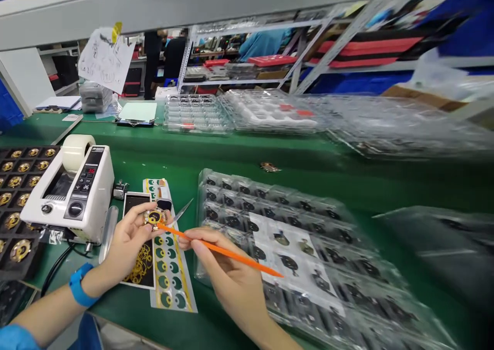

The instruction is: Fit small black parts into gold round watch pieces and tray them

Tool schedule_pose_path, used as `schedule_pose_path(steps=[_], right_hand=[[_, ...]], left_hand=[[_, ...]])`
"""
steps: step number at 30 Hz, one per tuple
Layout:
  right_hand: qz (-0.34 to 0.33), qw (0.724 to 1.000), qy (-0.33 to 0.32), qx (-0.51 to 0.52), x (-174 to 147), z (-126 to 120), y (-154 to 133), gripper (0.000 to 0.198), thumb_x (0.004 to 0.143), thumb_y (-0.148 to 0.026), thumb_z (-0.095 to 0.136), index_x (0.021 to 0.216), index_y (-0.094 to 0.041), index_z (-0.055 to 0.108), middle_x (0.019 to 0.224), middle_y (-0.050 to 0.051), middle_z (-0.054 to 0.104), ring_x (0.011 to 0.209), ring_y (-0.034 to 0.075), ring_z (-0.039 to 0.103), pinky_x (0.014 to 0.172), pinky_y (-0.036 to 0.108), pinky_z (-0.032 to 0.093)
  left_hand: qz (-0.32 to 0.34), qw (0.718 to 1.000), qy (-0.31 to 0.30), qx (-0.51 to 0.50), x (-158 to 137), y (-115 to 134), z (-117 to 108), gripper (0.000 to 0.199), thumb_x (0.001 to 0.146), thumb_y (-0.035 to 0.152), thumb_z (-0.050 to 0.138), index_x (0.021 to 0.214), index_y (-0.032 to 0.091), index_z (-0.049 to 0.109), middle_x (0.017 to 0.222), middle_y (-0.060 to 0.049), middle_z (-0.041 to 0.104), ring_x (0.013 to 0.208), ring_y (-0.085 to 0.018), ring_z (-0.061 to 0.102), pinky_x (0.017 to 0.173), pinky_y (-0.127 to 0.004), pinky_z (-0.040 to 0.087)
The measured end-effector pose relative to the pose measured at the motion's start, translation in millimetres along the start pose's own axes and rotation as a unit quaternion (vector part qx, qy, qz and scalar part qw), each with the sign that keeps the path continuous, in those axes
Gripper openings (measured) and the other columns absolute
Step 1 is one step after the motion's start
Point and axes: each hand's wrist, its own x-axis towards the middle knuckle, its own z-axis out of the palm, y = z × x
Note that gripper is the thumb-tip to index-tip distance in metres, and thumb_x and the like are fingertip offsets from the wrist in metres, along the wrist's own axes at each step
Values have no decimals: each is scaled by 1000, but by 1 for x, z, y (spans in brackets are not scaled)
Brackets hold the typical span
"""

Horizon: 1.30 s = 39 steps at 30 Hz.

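Note:
My left hand (129, 239) pinches a small round gold-and-silver part (154, 216) with a dark ring between thumb and fingers. My right hand (227, 278) grips a slim orange plastic stick (239, 258) like a pen, its left tip at the lower edge of the round part. A pointed metal blade (182, 212) shows just right of the part; whether it lies on the bench or is held I cannot tell. Beneath my left hand is a white-rimmed box (153, 280) of loose yellow rings (139, 267). Beside it lies a sheet of green-and-yellow stickers (175, 301), partly covered.
A white tape dispenser (92, 185) stands left, near a black tray (23, 182) of gold round parts. Clear plastic trays (309, 211) holding dark parts fill the right. More clear trays (196, 114) and a clipboard (137, 112) line the back. A small metallic piece (269, 167) lies mid-bench.

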Motion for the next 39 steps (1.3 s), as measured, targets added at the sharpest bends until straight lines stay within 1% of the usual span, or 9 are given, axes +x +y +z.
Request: schedule_pose_path(steps=[3,5,9,11,14,19,25,28,39], right_hand=[[-43,997,-41,-43,-1,-2,4,19,94,-14,52,100,-24,68,84,2,71,75,14,70,67,21,58],[-114,984,-96,-94,-1,-6,5,22,94,-9,49,104,-20,66,91,6,72,82,15,70,71,22,59],[-300,899,-196,-253,1,-15,6,30,99,-8,35,106,-10,64,98,12,74,97,21,69,80,31,59],[-340,859,-224,-310,1,-16,6,34,100,-7,31,104,-8,65,97,11,75,97,23,70,80,33,60],[-345,842,-249,-333,-1,-12,6,37,100,-6,28,101,-9,65,97,8,76,92,23,71,75,33,59],[-295,891,-233,-254,-3,-15,2,27,101,-12,35,103,-11,62,94,8,75,92,19,69,79,30,57],[-101,971,-157,-149,9,-32,-8,19,94,-9,45,102,-20,58,83,5,68,78,16,66,64,27,55],[-84,979,-127,-139,11,-32,-8,21,91,-6,47,100,-22,58,82,3,67,74,16,65,62,27,54],[-12,978,-173,-116,15,-37,-1,15,99,-22,48,96,-25,62,85,3,71,75,17,68,62,27,55]], left_hand=[[-15,1000,-5,-14,-1,-3,-3,33,83,29,71,114,21,64,112,-9,73,110,-28,66,93,-39,55],[-36,999,-15,-30,0,-1,-5,30,85,27,69,114,22,66,106,-7,75,106,-26,68,92,-36,56],[-84,994,-14,-67,2,4,-8,24,85,23,68,108,25,71,97,-3,77,99,-21,71,84,-26,58],[-101,992,-8,-78,3,5,-8,20,84,23,69,104,23,72,93,-4,77,96,-21,72,83,-26,58],[-116,991,3,-73,6,3,-8,19,83,20,71,102,22,71,91,-3,77,90,-21,74,83,-29,59],[-158,987,2,-41,9,-1,-6,28,77,9,70,102,20,68,86,-2,77,78,-17,74,75,-24,60],[-178,982,-45,42,6,4,-2,43,66,-1,65,104,18,69,83,1,76,77,-13,73,72,-19,60],[-171,981,-75,53,3,6,-3,45,67,-2,60,105,20,68,92,1,75,75,-12,73,73,-19,60],[-190,968,-100,127,2,7,-2,29,70,8,65,97,19,62,99,-4,72,76,-16,73,65,-20,58]])
